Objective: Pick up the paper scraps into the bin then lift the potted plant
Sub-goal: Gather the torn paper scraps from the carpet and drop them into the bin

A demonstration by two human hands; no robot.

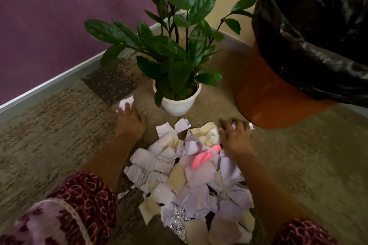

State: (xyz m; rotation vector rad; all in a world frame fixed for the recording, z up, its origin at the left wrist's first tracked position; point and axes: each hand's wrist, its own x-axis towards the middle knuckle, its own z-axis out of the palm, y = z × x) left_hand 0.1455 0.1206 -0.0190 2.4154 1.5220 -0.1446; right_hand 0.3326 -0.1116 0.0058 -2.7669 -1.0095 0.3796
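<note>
One potted plant in a single white pot; one orange bin lined with one black bag; two hands in view, the left hand and the right hand; one heap of paper scraps, its torn pieces too many and too overlapped to count exactly, well over twenty; one separate white scrap at the left fingertips; one pink object in the heap; one crumpled piece of silver foil at the heap's near edge; two patterned sleeves
</note>
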